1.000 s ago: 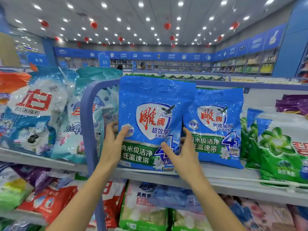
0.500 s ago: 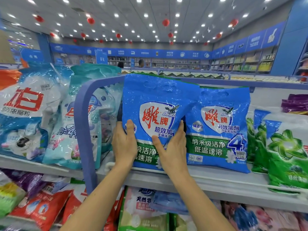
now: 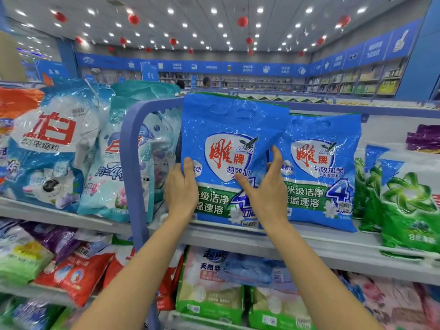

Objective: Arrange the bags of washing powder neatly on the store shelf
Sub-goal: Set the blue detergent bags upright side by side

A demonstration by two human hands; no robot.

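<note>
Squaring: front blue bag (image 3: 228, 148) stands upright on the shelf (image 3: 321, 244), just left of its twin bag (image 3: 321, 167).
Left hand (image 3: 181, 189): grips the left edge, thumb in front.
Right hand (image 3: 266, 194): pinches the right edge.
Next, I judge: push back level with the twin, then let go.

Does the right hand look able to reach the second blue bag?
Probably yes. The right hand holds the front blue bag by its right edge, beside the second blue bag, whose front is mostly uncovered; it must let go first.
</note>
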